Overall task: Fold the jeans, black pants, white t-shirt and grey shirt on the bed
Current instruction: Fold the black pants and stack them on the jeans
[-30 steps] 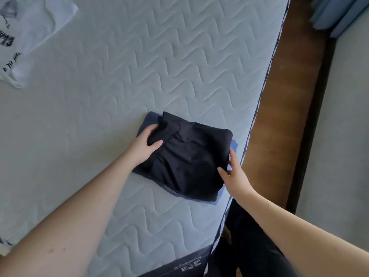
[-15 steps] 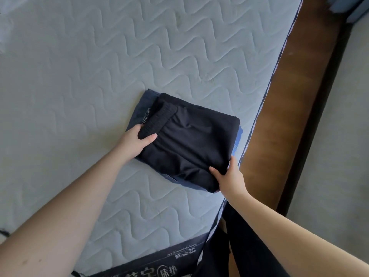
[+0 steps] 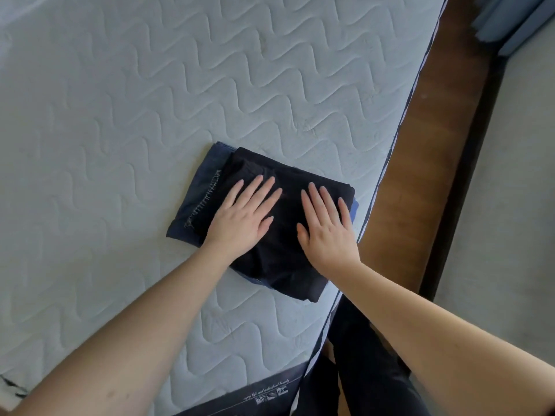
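Note:
The folded black pants lie stacked on the folded jeans near the mattress's right edge. A strip of blue denim with white stitching shows along the left side of the stack. My left hand lies flat on the left half of the black pants, fingers straight and spread. My right hand lies flat on the right half, fingers straight too. Both palms press down on the stack. The white t-shirt and grey shirt are out of view.
The quilted white mattress fills the left and middle. Its right edge runs diagonally, with a brown wooden bed frame and grey floor beyond. My dark-trousered legs stand at the bed's corner.
Both hands left the sides of the stack and now lie flat on top of the black pants. The view shifted, so the white t-shirt at the upper left is gone from sight.

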